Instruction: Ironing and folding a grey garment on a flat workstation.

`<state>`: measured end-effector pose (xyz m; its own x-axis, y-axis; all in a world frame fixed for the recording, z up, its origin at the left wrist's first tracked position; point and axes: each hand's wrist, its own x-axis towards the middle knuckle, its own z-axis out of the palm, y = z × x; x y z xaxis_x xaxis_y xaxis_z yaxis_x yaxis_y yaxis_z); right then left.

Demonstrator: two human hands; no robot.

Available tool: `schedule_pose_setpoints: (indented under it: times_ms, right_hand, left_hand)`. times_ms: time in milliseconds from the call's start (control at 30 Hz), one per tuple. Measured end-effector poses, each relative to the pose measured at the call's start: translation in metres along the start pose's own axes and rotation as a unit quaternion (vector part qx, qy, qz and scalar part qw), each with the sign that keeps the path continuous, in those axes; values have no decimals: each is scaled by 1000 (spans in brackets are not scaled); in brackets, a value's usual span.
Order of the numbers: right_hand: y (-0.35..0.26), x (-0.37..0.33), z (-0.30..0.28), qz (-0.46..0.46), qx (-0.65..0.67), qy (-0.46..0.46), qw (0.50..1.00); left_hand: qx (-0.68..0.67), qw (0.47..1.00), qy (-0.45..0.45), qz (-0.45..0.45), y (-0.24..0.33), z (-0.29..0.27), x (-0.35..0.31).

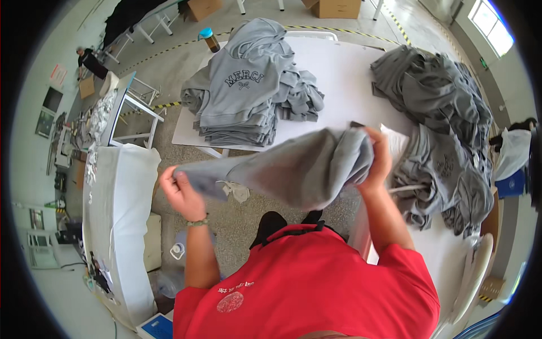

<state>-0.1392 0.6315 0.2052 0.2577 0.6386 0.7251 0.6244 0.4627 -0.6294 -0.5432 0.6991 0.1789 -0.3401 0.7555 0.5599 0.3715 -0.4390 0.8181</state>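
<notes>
A grey sweatshirt, partly blurred, is stretched in the air in front of me. My left hand pinches its narrow end, thumb on top. On the other side my right hand grips the bunched, thicker end, most of its fingers hidden by the cloth. Just beyond, a stack of grey hooded sweatshirts lies on a white table, the top one bearing dark lettering on its chest. To the right of my right hand, more grey sweatshirts lie in a loose heap.
A brown bottle with a blue lid stands at the table's far left corner. Cardboard boxes sit at the back. On the left runs a white-covered bench; a person works beyond it. A clear plastic jug is on the floor.
</notes>
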Motion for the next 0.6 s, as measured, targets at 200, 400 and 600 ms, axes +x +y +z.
schedule_pose_setpoints:
  times_ms: [200, 400, 600]
  right_hand:
    - [-2, 61, 60, 44, 74, -65, 994]
    - [30, 228, 167, 134, 0, -99, 986]
    - [178, 277, 251, 257, -255, -198, 911]
  left_hand:
    - [201, 955, -4, 220, -29, -16, 141]
    - [316, 862, -133, 373, -90, 75, 337]
    - [314, 838, -296, 334, -192, 230, 366]
